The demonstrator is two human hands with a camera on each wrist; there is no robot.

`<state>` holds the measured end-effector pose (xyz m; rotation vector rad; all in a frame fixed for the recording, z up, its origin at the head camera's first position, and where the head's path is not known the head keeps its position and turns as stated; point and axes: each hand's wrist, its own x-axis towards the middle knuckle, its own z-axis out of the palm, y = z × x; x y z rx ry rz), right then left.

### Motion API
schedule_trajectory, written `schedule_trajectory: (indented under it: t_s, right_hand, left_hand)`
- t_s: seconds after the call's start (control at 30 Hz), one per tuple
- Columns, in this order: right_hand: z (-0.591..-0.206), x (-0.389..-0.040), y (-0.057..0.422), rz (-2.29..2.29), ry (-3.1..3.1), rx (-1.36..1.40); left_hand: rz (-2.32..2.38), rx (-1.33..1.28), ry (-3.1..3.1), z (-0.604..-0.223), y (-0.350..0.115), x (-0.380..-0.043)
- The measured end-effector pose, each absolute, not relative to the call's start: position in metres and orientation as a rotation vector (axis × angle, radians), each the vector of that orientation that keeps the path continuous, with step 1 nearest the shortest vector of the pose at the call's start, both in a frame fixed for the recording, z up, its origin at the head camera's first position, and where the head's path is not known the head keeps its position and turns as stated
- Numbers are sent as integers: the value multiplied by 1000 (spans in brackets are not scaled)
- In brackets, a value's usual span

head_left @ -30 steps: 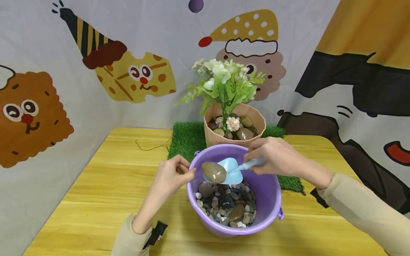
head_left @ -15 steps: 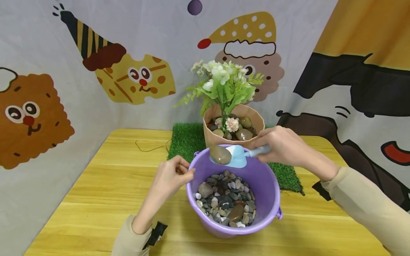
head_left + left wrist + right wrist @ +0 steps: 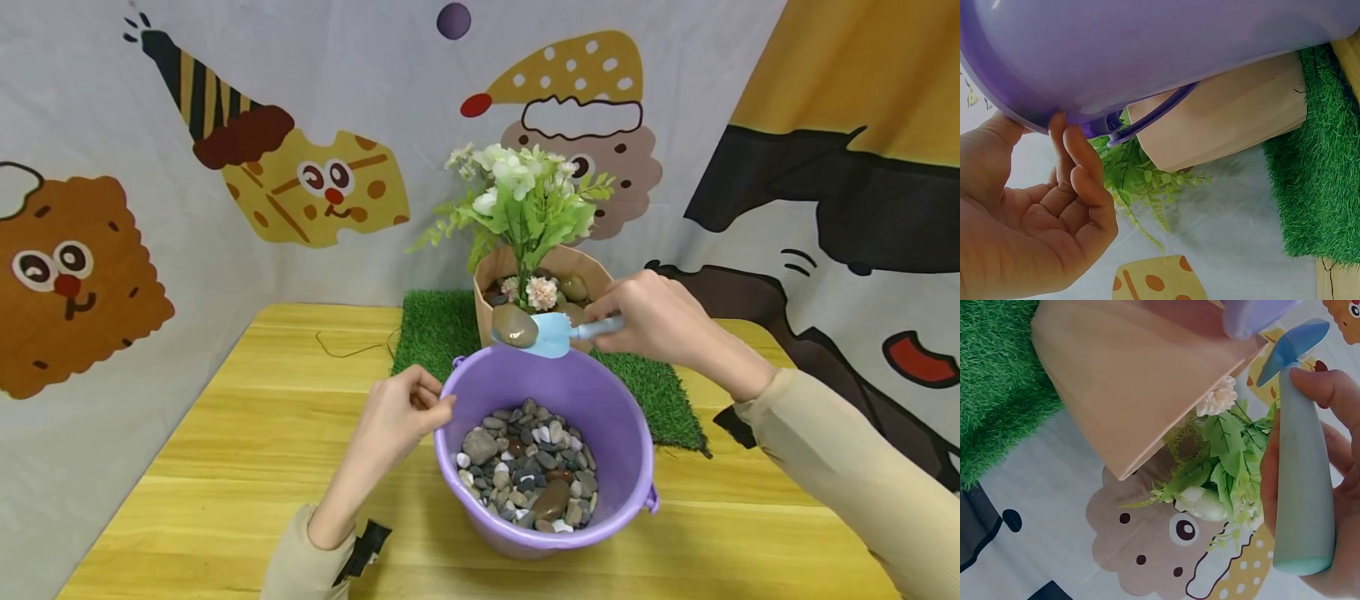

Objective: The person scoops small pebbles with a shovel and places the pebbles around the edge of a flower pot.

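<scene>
My right hand [image 3: 652,321] grips the handle of a light blue toy shovel [image 3: 551,335]. On its blade lies one large smooth stone [image 3: 514,326], above the far rim of the purple bucket [image 3: 491,533]. In the right wrist view the thumb presses along the shovel's pale handle [image 3: 1304,481]. My left hand [image 3: 401,417] pinches the bucket's left rim between thumb and fingers, as the left wrist view [image 3: 1054,200] also has it. Small pebbles [image 3: 525,467] and a few bigger stones cover the bucket's bottom.
Behind the bucket a peach flowerpot [image 3: 487,292] holds stones and white artificial flowers [image 3: 517,179]. It stands on a green turf mat [image 3: 435,329] upon the wooden table [image 3: 247,450]. A thin dark string [image 3: 345,350] lies left of the mat. A cartoon-printed cloth hangs behind.
My right hand has raised the shovel and its stone from inside the bucket, away from me, to the rim nearest the flowerpot. My left hand stays on the rim.
</scene>
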<state>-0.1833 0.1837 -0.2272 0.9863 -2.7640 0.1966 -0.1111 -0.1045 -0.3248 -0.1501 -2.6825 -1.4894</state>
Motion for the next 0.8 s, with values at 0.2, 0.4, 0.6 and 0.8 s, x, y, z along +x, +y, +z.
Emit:
schedule_trajectory:
  t_s: [0.2,0.4,0.6,0.8]
  right_hand:
    - [-221,-189,175,195,-2846,870]
    - [-218,-193,168,224,-2917,775]
    - [-218,-197,159,242,-2941,686]
    - [-217,-203,149,253,-2925,681]
  left_hand:
    - [-1480,-159,-2676,-325,-104,-112]
    - [-1481,-162,-2676,-325,-104,-111]
    - [-1475,-161,-2679,-326,-104,-110]
    - [-1461,-157,-2681,-326,-104,-112]
